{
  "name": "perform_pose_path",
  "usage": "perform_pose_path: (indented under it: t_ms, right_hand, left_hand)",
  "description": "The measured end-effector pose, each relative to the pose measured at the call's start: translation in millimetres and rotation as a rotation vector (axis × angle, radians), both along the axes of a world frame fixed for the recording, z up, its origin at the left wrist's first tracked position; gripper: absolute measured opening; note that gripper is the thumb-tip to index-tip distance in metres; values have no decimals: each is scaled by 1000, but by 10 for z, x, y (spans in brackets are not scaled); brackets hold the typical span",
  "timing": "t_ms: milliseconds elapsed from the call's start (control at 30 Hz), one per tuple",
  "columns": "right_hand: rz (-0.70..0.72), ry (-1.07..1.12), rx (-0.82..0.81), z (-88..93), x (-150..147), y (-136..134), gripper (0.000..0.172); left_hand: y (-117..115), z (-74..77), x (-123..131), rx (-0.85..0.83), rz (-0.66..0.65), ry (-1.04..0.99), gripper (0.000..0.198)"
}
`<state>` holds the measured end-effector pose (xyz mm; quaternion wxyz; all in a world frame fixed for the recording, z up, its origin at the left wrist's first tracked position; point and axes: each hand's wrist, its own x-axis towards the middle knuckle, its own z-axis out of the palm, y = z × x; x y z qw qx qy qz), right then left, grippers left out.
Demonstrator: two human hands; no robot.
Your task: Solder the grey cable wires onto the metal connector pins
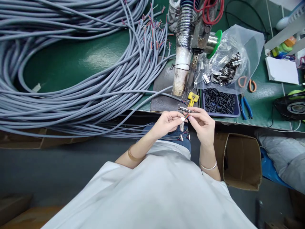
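The connector (185,109) is silver and black; thin wires (187,116) beside it show green and red. Cables (107,84) are grey, the bench top (69,71) dark green, the tray (220,114) dark blue, its tubes (219,101) black, the pliers' handles (248,106) blue.

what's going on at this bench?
A person works with both hands at the edge of a green bench. The right hand pinches thin multicoloured wires; the left hand is right beside them, its grip too small to make out. A black-and-silver multi-pin connector sits at the right fingertips, whether held is unclear. Long grey round cables spread off to the left; a blue plastic tray of small black tubes lies to the right.
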<state>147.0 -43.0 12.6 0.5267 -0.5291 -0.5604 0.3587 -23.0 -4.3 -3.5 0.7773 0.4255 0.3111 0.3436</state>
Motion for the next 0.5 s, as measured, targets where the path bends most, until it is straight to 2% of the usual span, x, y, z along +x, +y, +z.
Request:
perform_pose_path:
  t_ms: [267, 500]
  right_hand:
    - [18, 29, -9, -23, 22, 2, 6]
    - [-28, -86, 52, -65, -56, -48, 4]
  left_hand:
    - [-20, -3, 13, 33, -1, -1, 37]
    - [-106, -54, 96, 112, 246, -23, 28]
